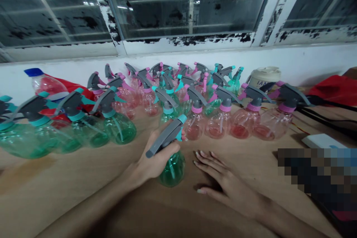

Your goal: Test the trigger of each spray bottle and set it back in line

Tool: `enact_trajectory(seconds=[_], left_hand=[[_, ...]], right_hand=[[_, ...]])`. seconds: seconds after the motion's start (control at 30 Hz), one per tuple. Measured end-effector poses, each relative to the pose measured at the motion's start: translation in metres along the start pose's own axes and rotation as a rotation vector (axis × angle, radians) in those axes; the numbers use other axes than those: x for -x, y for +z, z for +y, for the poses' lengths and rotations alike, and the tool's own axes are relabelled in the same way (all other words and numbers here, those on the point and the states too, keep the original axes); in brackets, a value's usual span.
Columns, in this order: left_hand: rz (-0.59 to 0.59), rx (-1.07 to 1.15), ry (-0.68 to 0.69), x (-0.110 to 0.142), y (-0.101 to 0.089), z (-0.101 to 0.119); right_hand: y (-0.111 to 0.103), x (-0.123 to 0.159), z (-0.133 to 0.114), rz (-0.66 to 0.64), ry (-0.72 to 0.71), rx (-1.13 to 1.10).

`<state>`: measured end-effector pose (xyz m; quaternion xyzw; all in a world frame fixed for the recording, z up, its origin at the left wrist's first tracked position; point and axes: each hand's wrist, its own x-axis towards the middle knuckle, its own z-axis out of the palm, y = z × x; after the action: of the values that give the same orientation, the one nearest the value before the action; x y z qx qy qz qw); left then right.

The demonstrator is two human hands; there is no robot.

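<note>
My left hand (158, 156) is wrapped round the neck of a green spray bottle (172, 171), just under its grey and teal trigger head. The bottle stands upright on the wooden table (117, 200), with a dip tube showing through its clear green body. My right hand (219, 174) lies palm down on the table to the right of that bottle, fingers stretched out and holding nothing. Behind it stand pink spray bottles (216, 126) in a row. Another green spray bottle (118, 128) stands to the left of my left hand.
Several more spray bottles (145, 96) crowd the back by the wall. A blue-capped bottle (46, 83) leans at back left near red cloth. At right are a white tub (264, 76), black cables (326, 119), a white box (320, 141) and a blurred-out dark object (320, 182).
</note>
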<state>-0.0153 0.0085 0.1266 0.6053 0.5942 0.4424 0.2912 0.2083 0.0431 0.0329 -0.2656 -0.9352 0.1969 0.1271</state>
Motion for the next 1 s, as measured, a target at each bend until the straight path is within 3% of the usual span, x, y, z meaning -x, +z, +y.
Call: enact_trajectory(seconds=[0.2, 0.4, 1.0], left_hand=[[-0.012, 0.032, 0.049, -0.003, 0.000, 0.001], [0.049, -0.017, 0.007, -0.004, 0.003, 0.005], [0.062, 0.027, 0.002, -0.003, 0.003, 0.010]], right_hand=[[0.000, 0.000, -0.001, 0.003, 0.006, -0.010], [0.000, 0.000, 0.000, -0.009, 0.013, 0.004], [-0.001, 0.000, 0.000, 0.013, -0.008, -0.033]])
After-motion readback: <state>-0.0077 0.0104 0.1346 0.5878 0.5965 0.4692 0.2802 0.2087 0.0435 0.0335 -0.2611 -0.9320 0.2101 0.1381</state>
